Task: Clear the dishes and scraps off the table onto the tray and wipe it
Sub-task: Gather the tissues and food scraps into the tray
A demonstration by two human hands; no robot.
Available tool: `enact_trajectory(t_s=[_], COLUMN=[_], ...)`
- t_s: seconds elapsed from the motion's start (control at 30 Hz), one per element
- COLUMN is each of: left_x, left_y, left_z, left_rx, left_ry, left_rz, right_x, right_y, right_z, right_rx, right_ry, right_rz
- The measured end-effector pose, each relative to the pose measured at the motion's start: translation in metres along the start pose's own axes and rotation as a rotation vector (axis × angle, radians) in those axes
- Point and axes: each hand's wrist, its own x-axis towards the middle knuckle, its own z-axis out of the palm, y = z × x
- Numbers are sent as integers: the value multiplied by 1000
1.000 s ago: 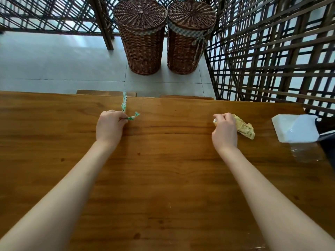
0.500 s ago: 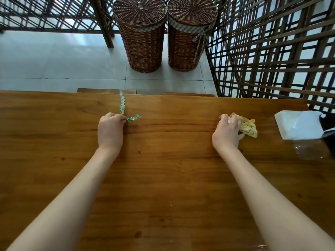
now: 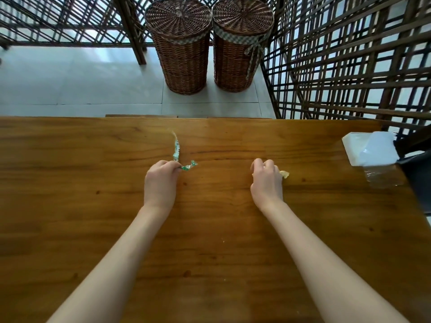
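Left hand (image 3: pixel 160 183) pinches a green wrapper strip (image 3: pixel 176 151); right hand (image 3: pixel 266 183) closes on a yellow crumpled scrap (image 3: pixel 284 174), both mid-table (image 3: pixel 70 183). Light, limp scraps: probably best gripped mid-length.

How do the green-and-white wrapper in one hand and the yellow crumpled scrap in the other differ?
The green-and-white wrapper strip is long and thin, trailing well out of the left hand; the yellow crumpled scrap is bunched, with only a corner peeking from the right hand. The wrapper is patterned; the scrap looks plain. Both are gripped just above the wooden table.
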Motion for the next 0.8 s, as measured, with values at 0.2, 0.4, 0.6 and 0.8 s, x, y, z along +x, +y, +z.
enact_trajectory(t_s=[0.2, 0.4, 0.6, 0.8], left_x=[-37, -75, -128, -198], left_y=[25, 49, 82, 122], left_z=[-36, -81, -113, -131], left_rx=[-77, -112, -165, -188], left_ry=[4, -2, -41, -85], left_rz=[62, 164, 240, 292], right_x=[-52, -110, -178, -245], right_y=[-33, -49, -32, -4], right_z=[-26, -74, -127, -160], right_rx=[181, 309, 305, 334], right_ry=[21, 78, 125, 122], right_rz=[-21, 43, 110, 154])
